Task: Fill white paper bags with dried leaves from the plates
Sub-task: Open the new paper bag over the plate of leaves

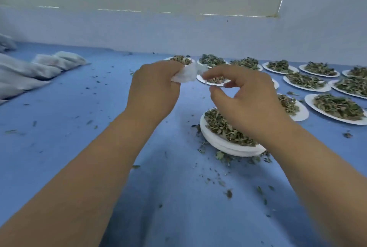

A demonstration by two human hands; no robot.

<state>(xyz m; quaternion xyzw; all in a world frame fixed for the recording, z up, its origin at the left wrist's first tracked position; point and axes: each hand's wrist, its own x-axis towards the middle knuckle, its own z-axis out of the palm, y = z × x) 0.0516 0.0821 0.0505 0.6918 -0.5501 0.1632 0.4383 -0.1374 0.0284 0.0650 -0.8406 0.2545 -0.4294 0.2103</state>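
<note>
While left hand [153, 88] gripped white paper bag [184, 76] in curled fingers, bag stuck out rightward, raised over far plates. Right hand [246, 98] just beside it, forefinger and thumb apart, holding nothing; contact with bag unclear. Nearest plate [218, 143] of dried leaves [224, 127] lay under right hand, so that hand nearer for scooping.

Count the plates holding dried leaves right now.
13 plates: six in the back row, four in the middle row (one mostly hidden), two nearer right, one atop the near stack under the right hand. Others may hide behind the hands.
</note>
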